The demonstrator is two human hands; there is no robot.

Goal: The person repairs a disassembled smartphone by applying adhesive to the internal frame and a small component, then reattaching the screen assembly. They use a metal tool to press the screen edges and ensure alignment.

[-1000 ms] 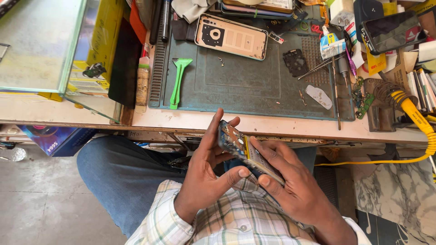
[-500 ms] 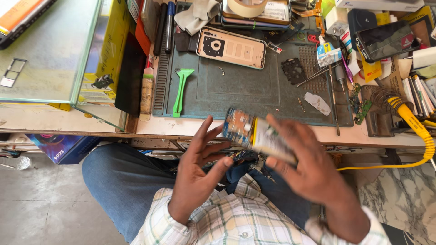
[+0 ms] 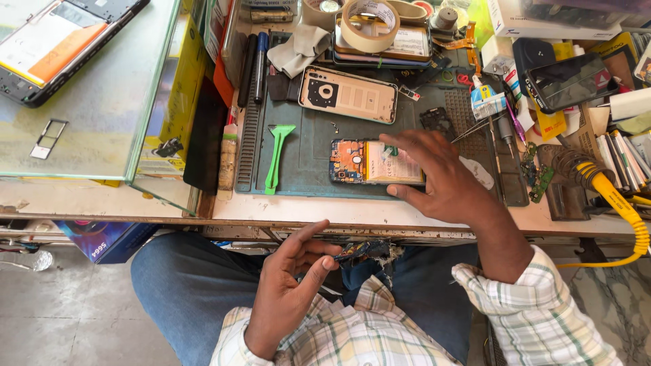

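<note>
One hand (image 3: pixel 434 177) rests on opened phone (image 3: pixel 369 163) (green pry tool (image 3: pixel 277 156) beside).

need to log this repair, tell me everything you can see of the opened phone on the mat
The opened phone lies flat on the dark green work mat, long side across, back cover off. Its left end shows an orange and blue circuit board; the middle holds a pale battery. The right hand rests on its right end, fingers spread over it. A green plastic pry tool lies apart to its left.
</note>
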